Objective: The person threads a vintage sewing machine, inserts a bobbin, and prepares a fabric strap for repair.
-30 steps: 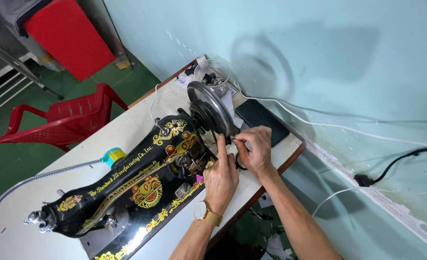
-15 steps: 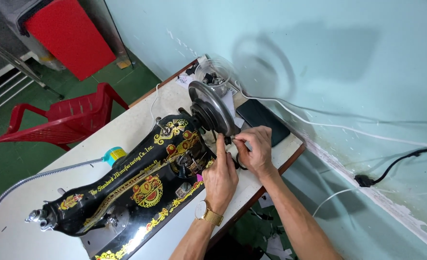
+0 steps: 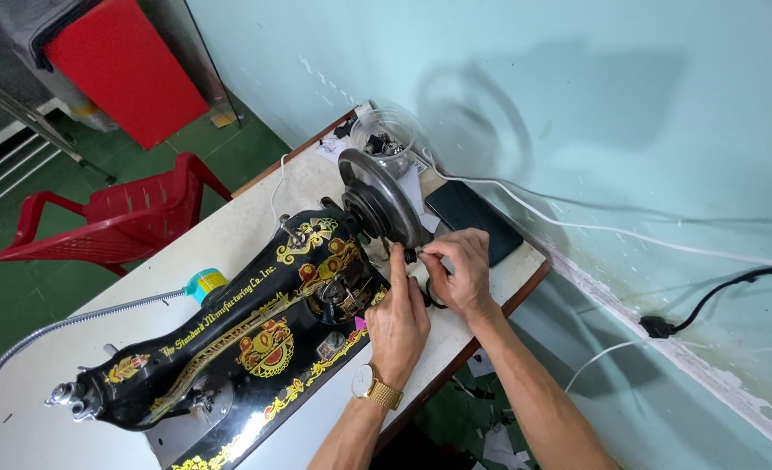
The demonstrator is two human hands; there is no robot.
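One black sewing machine (image 3: 229, 348) lay on the white worktop (image 3: 229, 244), its single handwheel (image 3: 386, 196) at the far end. Two hands met just below it: the left hand (image 3: 399, 318) pointing a finger up, the right hand (image 3: 460, 270) pinching a small dark part. One dark phone (image 3: 473, 222) lay beside them.

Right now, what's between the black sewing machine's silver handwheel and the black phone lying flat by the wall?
Head view: only white paper scraps on the white tabletop lie between the handwheel and the phone. Both hands work just below that gap.
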